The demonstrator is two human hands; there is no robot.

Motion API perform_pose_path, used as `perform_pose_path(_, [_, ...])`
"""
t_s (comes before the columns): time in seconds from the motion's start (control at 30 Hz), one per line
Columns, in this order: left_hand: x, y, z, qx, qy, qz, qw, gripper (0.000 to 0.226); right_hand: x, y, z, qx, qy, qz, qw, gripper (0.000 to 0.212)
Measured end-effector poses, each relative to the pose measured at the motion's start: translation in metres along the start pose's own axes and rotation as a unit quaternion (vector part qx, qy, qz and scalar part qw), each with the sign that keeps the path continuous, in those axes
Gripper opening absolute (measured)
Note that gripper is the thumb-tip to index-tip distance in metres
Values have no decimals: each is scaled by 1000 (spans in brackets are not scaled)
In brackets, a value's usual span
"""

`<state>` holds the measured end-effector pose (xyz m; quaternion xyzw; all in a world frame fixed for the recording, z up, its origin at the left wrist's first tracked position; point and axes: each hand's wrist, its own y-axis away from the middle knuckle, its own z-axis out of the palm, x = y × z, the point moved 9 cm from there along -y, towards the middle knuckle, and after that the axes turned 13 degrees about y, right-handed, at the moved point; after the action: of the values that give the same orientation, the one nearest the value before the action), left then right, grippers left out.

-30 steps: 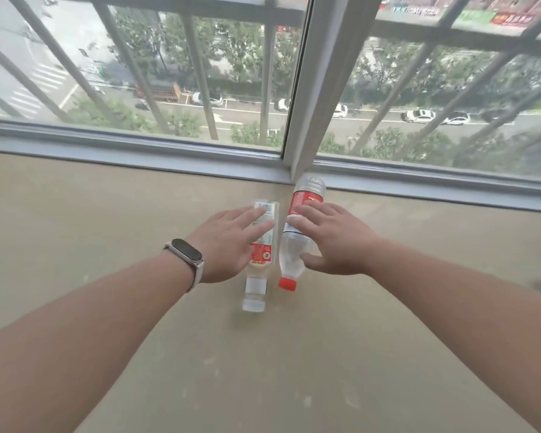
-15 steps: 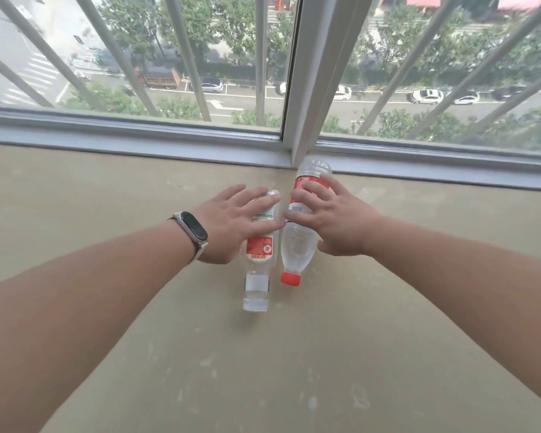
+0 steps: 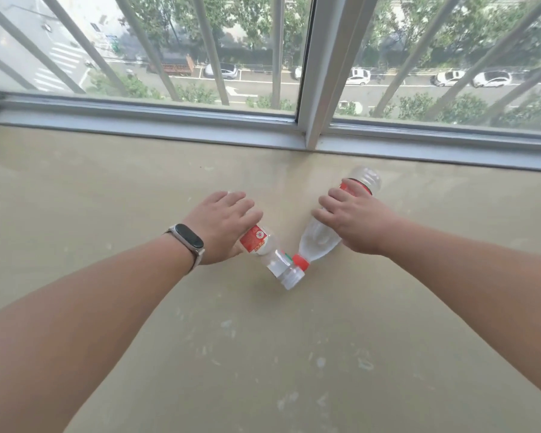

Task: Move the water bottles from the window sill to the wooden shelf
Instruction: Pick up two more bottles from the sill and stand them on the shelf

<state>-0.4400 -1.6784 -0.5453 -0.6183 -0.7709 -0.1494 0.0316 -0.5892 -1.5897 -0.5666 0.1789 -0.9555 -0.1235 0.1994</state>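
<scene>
Two clear plastic water bottles lie on the beige window sill (image 3: 107,189), their caps meeting in a V. My left hand (image 3: 222,226) grips the white-capped bottle (image 3: 270,254) around its red label, the cap pointing down and right. My right hand (image 3: 356,220) grips the red-capped bottle (image 3: 317,245) around its middle, with the bottle's base toward the window. A smart band sits on my left wrist. The wooden shelf is out of view.
The grey window frame (image 3: 200,126) runs along the sill's far edge, with a vertical mullion (image 3: 328,73) just behind the bottles. Metal bars stand outside the glass. Pale scuff marks dot the near part of the sill.
The bottles lay side by side before. Both hands have closed around them and swung their bases apart, so the caps now touch in a V.
</scene>
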Motion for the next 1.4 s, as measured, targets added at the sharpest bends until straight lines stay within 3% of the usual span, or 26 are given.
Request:
perform_pose_path(0.17, [-3,34,-24,41,85,-107,990,73,-3,31,-2,-71,-63,67,993,56])
perform_pose_path(0.33, [7,66,-55,96,179,-195,959,77,-4,76,-22,-112,-205,166,958,67])
perform_pose_path(0.47, [33,85,-85,145,259,-244,923,76,-5,109,-53,-93,-317,247,911,68])
perform_pose_path(0.6, [64,99,-116,186,330,-276,883,71,-7,140,-91,-61,-425,326,842,66])
perform_pose_path(0.7, [85,106,-142,217,373,-270,861,65,-9,161,-122,-37,-443,355,823,64])
perform_pose_path(1.03, [166,153,-241,284,405,-222,840,57,-18,246,-225,59,-506,399,763,57])
perform_pose_path(1.2, [217,186,-279,325,439,-205,812,45,-35,299,-276,96,-543,398,733,49])
perform_pose_path(1.4, [285,209,-311,352,481,-192,779,34,-42,364,-319,182,-606,401,662,49])
